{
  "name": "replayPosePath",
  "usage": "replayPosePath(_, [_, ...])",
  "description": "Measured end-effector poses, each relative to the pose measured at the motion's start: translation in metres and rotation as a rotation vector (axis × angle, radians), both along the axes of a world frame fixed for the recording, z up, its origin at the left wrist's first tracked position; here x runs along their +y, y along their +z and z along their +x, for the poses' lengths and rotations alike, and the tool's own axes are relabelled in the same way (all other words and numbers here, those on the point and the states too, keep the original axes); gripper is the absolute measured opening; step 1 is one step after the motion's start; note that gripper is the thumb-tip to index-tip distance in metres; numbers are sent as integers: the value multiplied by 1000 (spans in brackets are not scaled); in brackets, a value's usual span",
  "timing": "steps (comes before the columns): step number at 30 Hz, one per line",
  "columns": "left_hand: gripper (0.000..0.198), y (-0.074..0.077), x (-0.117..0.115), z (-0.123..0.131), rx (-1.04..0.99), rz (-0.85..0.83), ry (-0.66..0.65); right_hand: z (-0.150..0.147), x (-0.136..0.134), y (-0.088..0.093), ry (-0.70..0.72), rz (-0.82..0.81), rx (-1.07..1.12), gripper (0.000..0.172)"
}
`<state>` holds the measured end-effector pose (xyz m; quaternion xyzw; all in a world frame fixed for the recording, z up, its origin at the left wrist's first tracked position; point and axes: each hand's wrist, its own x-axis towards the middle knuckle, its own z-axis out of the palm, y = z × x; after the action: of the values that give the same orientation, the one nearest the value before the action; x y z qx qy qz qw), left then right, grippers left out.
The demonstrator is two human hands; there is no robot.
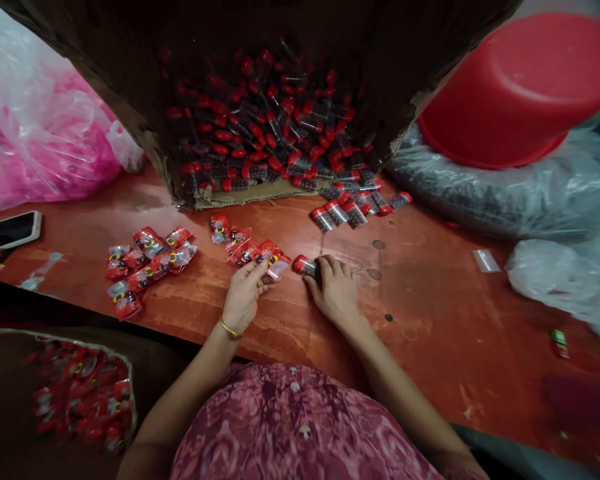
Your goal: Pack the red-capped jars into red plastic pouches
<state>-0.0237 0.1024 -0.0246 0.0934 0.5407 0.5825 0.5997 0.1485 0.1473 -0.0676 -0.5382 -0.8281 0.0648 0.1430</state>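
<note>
My left hand (243, 293) pinches a small red printed plastic packet (271, 257) on the reddish wooden table (430, 300). My right hand (334, 287) is closed around a small clear tube with a red cap (305, 265), its capped end pointing toward the packet's opening. Hand and packet sit a few centimetres apart near the table's middle. More red packets (233, 239) lie just behind my left hand.
A tipped cardboard box (260, 133) spills several red-capped tubes (353, 210) behind my hands. A pile of filled packets (147, 267) lies left, a phone (9, 232) far left, a red basin (520, 87) on plastic bags right, a container of packets (83, 393) lower left.
</note>
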Motion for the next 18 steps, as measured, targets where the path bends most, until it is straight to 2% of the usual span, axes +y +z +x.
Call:
replayPosePath(2, [43, 2, 4, 2, 1, 14, -12, 3, -3, -2, -12, -8, 66, 36])
replayPosePath(5, [44, 5, 9, 6, 5, 22, -33, 14, -8, 1, 27, -50, 310, 35])
replayPosePath(9, [44, 8, 13, 12, -18, -4, -71, 26, -25, 19, 72, -52, 614, 34])
replayPosePath(13, [44, 8, 14, 18, -60, -37, -143, 28, -40, 38, 131, -3, 622, 32])
replayPosePath(18, [42, 7, 13, 17, -46, -53, -228, 27, -41, 44, 150, 31, 560, 29])
